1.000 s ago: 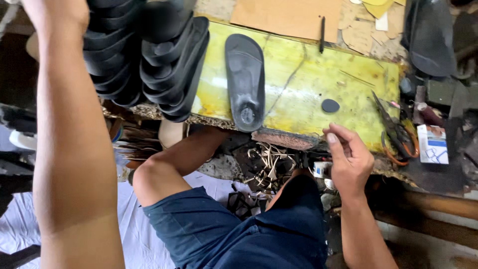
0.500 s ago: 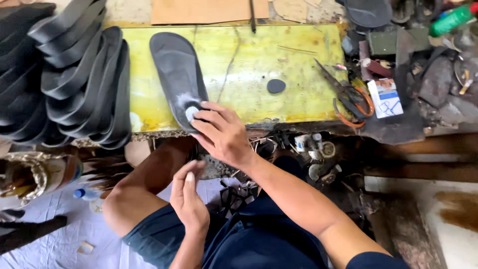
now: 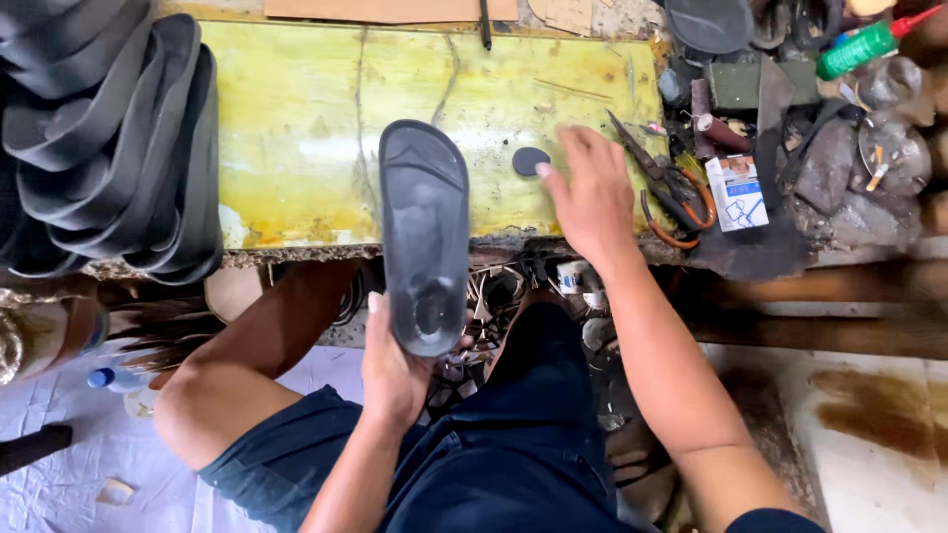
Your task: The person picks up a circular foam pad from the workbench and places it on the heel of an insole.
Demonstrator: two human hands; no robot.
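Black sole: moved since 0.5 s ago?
Yes. The black sole came off the yellow board; the left hand holds its heel past the near edge.

Black sole (image 3: 425,232), yellow-green stained board (image 3: 296,148), orange-handled pliers (image 3: 671,197)

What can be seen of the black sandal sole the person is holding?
The black sandal sole looks like moulded rubber or foam, matte, with a raised rim and a dished heel. The left hand grips its heel end from below. It points away from the person, its toe end over the yellow workbench, footbed facing up.
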